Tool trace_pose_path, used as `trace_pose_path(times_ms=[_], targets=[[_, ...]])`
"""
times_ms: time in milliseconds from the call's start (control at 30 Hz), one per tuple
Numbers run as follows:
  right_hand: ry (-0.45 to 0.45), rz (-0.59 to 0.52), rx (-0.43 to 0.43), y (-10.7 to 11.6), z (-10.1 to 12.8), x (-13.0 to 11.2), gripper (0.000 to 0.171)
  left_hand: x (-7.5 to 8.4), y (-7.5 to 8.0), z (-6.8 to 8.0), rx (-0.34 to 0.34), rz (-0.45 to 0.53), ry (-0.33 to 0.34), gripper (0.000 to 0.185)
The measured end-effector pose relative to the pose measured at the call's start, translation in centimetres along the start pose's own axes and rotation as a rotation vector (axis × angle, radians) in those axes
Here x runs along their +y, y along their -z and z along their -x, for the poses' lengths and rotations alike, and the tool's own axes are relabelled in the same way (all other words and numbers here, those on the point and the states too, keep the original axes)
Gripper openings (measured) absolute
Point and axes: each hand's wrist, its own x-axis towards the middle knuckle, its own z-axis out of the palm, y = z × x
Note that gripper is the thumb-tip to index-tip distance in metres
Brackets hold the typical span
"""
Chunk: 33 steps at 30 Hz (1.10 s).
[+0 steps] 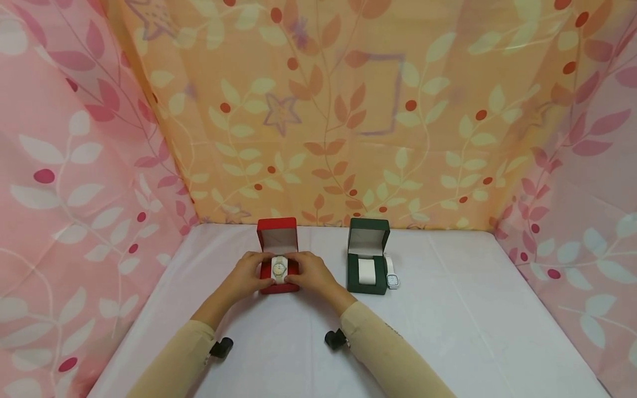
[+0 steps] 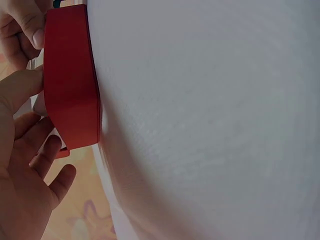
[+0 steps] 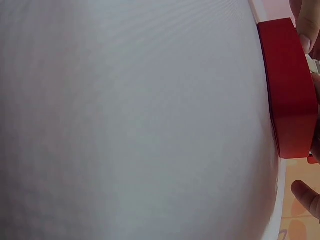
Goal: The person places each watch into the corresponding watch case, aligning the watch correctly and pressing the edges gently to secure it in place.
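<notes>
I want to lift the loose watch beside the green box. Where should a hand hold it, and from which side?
Pinch the watch at its case edges, coming from the right: it lies flat against the green box, so the left side is blocked, while the right side is bare table.

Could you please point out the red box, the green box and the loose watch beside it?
red box [image 1: 277, 228]: head view, outer top of its raised lid.
green box [image 1: 367, 282]: head view, front of its base.
loose watch [image 1: 392, 280]: head view, its face.

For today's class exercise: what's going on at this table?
A person has both hands, left hand and right hand, at an open red box, fingers on the white watch sitting in it. Beside it an open green box holds a bare white cushion, with another watch lying on the table against its side.
</notes>
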Motion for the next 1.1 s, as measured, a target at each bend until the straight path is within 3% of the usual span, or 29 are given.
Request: trace_pose_path(times_ms=[467,1100], targets=[[0.048,-0.058,0.05,0.09,-0.03,-0.35,0.049,-0.1,-0.25,0.2,0.109,-0.113,-0.14,0.059],[0.087,0.02,-0.008,0.57,-0.61,0.01,0.05,-0.28,0.09,-0.25,0.029,-0.06,-0.054,0.057]])
